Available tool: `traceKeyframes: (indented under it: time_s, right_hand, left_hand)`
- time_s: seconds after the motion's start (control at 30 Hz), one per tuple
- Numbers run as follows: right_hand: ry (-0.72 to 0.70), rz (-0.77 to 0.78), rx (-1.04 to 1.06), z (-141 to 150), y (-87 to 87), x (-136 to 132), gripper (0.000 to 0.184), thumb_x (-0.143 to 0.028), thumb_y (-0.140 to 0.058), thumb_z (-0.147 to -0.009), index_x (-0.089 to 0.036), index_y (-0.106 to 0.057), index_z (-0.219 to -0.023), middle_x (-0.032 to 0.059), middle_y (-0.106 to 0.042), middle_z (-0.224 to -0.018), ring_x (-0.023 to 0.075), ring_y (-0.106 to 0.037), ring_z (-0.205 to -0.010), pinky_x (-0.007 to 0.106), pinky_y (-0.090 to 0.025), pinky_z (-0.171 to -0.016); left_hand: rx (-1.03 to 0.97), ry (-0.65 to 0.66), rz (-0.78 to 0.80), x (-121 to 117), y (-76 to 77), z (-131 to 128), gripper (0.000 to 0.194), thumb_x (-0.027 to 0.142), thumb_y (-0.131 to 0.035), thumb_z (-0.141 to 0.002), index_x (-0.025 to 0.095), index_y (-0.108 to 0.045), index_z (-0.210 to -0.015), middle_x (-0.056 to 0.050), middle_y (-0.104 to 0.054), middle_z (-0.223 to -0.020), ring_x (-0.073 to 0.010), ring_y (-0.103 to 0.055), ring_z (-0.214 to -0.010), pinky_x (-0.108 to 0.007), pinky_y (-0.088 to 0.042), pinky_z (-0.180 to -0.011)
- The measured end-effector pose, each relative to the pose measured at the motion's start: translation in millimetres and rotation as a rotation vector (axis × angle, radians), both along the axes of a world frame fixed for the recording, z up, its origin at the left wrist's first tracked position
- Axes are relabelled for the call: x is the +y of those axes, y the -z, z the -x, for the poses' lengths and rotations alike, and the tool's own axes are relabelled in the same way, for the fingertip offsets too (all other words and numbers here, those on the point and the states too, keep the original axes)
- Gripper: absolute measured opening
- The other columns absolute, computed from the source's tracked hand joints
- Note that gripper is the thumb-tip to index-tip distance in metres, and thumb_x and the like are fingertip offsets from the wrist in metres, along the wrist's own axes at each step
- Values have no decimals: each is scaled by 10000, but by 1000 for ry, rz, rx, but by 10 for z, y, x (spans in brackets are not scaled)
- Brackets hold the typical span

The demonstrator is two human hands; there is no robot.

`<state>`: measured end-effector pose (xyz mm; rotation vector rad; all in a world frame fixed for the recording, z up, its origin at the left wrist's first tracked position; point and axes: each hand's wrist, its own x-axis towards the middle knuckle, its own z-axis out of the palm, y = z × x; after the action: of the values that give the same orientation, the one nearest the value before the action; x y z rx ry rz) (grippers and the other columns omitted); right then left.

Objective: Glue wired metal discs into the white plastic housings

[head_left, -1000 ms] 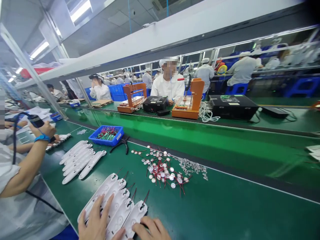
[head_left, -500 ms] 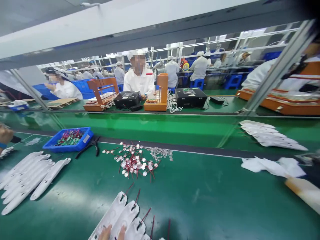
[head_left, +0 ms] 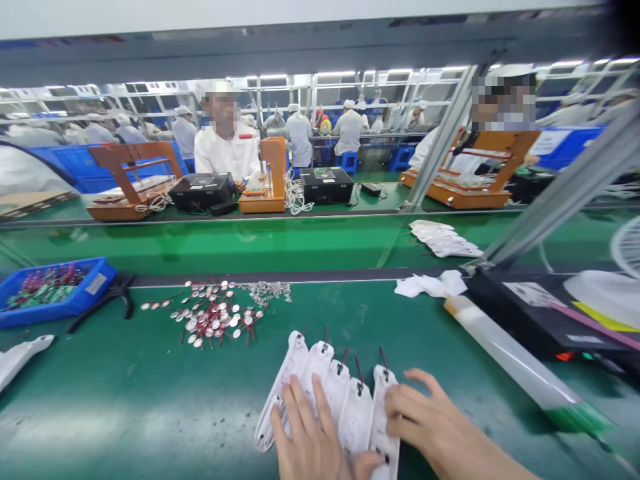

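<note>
Several white plastic shells (head_left: 346, 392) lie side by side on the green bench, small boards and red wires at their upper ends. My left hand (head_left: 313, 433) rests on them with fingers spread. On the rightmost white shell (head_left: 381, 410), my right hand (head_left: 425, 413) has its fingers curled around the outer edge, thumb raised. Both palms hide the lower parts of the shells. Further up the bench lies a pile of round silver discs with red wires (head_left: 215, 317). Beside it is a scatter of tiny clear or metallic pieces (head_left: 270, 292).
A blue tray (head_left: 75, 303) of wired boards and black pliers (head_left: 123, 293) lie at left, near another white shell (head_left: 23, 357). At right are a capped tube (head_left: 510, 353), white tissue (head_left: 425, 285) and a black box (head_left: 525, 313). Co-workers sit across the line.
The view has swung right, so the bench items appear further left. The shells now show more fully; my left hand is spread over them and my right hand has come into view.
</note>
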<state>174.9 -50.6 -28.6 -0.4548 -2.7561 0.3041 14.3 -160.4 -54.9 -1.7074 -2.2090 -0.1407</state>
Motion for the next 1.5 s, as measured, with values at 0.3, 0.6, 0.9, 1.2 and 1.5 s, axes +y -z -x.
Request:
traceKeyframes:
  time_s: [0.3,0.6,0.9,1.2,1.5]
  right_hand:
    - [355,15,163,2,22,85,297,-46,-325,-855,-212,-570,-892,32,-625,-852,183,-567,-849,392,-399,-797]
    - [591,-117,96,160,261,-241,430,-393,-591,-785,-169,-489,-1138,119,-579,-1049,269,-551,-932,388,-479,-725]
    - [546,-221,134,231,333,211,265,-260,-352,-932,-156,-497,-1128,104,-608,-991,224,-560,-885,345,-434,-723]
    - [538,-274,161,308,218,400,270,-300,-363,-939,-144,-513,-1101,117,-598,-1052,246,-524,-969,377,-374,-795]
    - [245,-569,-10,411,76,-11,667,-715,-419,-767,-246,-515,-1231,116,-561,-1210,370,-457,-1098,466,-348,-809]
  left_hand:
    - [127,574,165,245,-500,633,441,168,-472,-858,128,-456,-1297,-165,-608,-1149,-261,-619,-909,-409,-498,-768]
    - [92,879,305,458,-448,1146,707,28,-497,-801,355,-259,-1381,-80,-281,-1464,-301,-400,-1256,-496,-433,-924]
    - [-31,797,229,556,-301,944,546,209,-673,-775,257,-449,-1270,-158,-370,-1407,-355,-459,-1194,-491,-447,-895]
    - [-17,802,158,707,-325,924,396,362,-492,-892,231,-447,-1264,-149,-407,-1381,-317,-493,-1153,-457,-431,-899]
    - [-187,523,-92,494,-324,1730,331,94,-249,-934,157,-567,-999,-80,-597,-947,-188,-560,-851,-330,-457,-747]
